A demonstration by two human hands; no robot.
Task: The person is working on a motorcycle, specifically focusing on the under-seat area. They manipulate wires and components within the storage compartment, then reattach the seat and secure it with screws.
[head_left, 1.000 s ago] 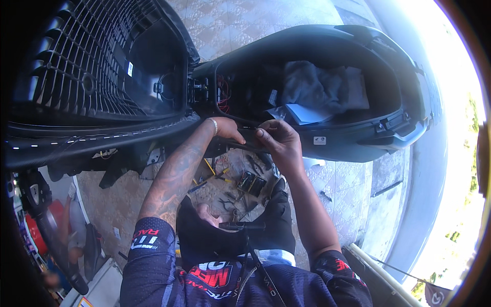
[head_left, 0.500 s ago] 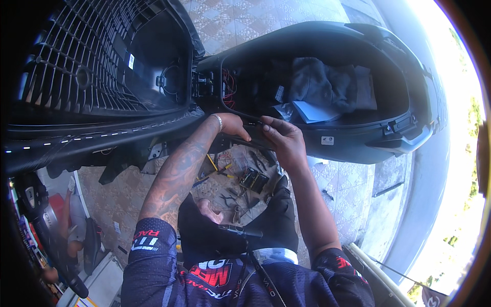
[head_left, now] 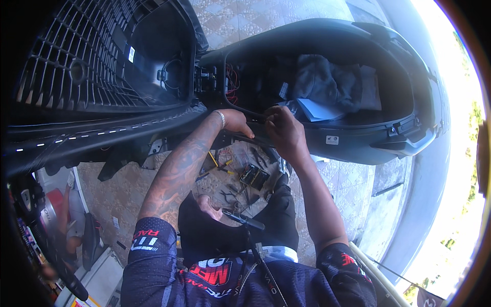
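Though curved, scooter (head_left: 217, 87) crosswise, tail (head_left: 413, 143) rightward.

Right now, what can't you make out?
All head view:
- What the right hand may pinch: hidden by the hand itself.
- Bottom of bin beneath grey cloth: covered by it.
- Upper end of open lid: cut off by top edge.
- Dark boxy item on the ground: too small to identify.

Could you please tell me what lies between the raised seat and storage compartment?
A black hinge lies between the raised seat and storage compartment, in the head view.
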